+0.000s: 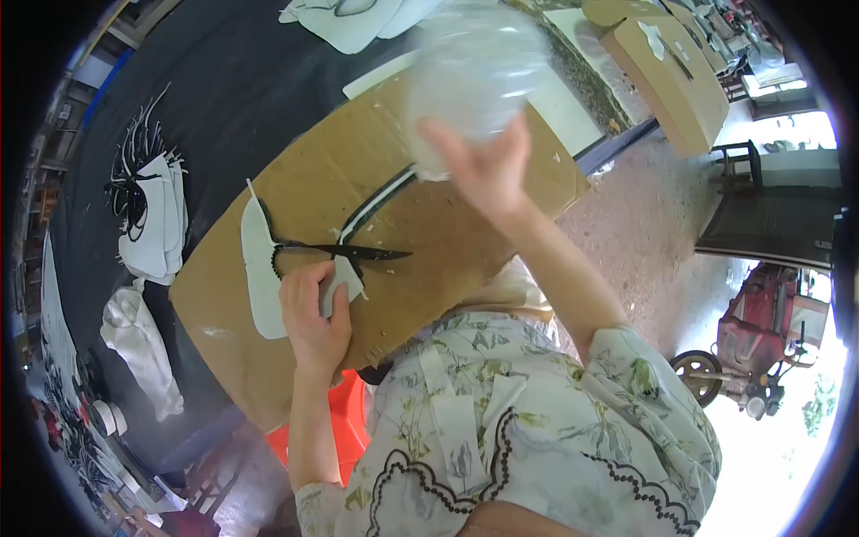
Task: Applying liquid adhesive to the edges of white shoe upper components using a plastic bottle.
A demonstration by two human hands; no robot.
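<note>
My right hand [488, 170] is raised over the far side of a brown cardboard sheet [452, 233], its fingers against a round, translucent plastic container [479, 72]. Motion smears both. My left hand [313, 309] rests on the cardboard, thumb and fingers closed around a small pale, flat piece [341, 285]. Beside that hand lies a white rounded cut-out [259, 291] with a black edge. A thin, pointed black piece [380, 253] extends to the right of my left fingers. Beyond it, a curved black-and-white strip [380, 206] runs toward the container.
Stacked white cut-outs with black fringes [157, 215] and a crumpled white cloth [139, 345] lie on the dark table at left. More white pieces [349, 22] are at the far edge. An open cardboard box [667, 80] stands far right. A red stool [349, 421] shows below the cardboard.
</note>
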